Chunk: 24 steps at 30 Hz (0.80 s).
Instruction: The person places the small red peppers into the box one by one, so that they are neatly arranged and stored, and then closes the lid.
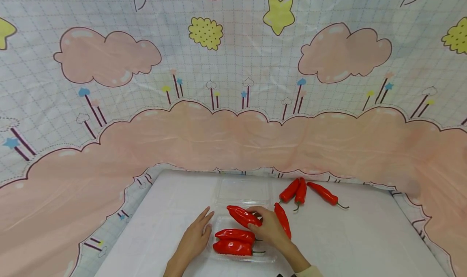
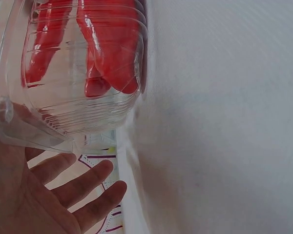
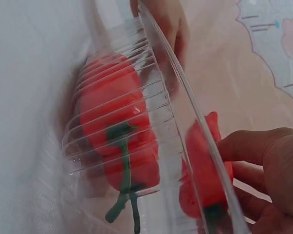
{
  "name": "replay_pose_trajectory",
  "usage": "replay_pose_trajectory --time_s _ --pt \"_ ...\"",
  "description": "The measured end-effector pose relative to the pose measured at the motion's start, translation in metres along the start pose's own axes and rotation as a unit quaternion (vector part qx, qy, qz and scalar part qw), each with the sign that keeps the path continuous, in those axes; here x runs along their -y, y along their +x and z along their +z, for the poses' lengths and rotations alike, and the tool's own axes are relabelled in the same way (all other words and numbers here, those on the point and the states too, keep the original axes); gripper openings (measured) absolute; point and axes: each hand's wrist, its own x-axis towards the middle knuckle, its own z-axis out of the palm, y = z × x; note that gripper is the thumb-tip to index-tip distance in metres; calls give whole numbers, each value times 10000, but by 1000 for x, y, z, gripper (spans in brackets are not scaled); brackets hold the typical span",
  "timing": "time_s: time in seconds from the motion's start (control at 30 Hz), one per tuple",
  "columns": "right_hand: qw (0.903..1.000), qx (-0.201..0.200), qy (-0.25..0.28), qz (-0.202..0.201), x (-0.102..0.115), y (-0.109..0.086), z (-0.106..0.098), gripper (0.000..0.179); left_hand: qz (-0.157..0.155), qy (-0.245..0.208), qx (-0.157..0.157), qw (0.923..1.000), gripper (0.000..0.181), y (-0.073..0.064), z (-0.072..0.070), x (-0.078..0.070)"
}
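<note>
My right hand [image 1: 269, 228] pinches a red pepper [image 1: 240, 215] by its stem half, thumb on one side and fingers on the other. The held pepper tilts over the far part of a clear plastic clamshell box [image 1: 242, 258]. Inside the box, two red peppers [image 1: 233, 248] lie side by side, green stems to the right. My left hand [image 1: 197, 234] is at the box's left side, its fingers [image 2: 85, 185] spread and nearly straight. Through the ribbed wall in the right wrist view, the boxed peppers' stems [image 3: 126, 165] show.
The box's clear lid [image 1: 243, 190] lies folded back on the white table [image 1: 350, 236]. One more red pepper [image 1: 282, 220] lies just right of the box, partly behind my right hand. Farther back right are three others [image 1: 300, 192]. A patterned curtain [image 1: 233, 143] hangs behind.
</note>
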Motion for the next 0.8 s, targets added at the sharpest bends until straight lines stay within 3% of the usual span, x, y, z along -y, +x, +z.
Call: replay_pose_trajectory --time_s 0.47,0.8 --pt "9989 347 -236 227 3 7 7 40 -73 -39 -29 10000 43 1 0 -2" --pt "9981 329 -528 48 0 14 11 37 -27 4 1 10000 43 1 0 -2"
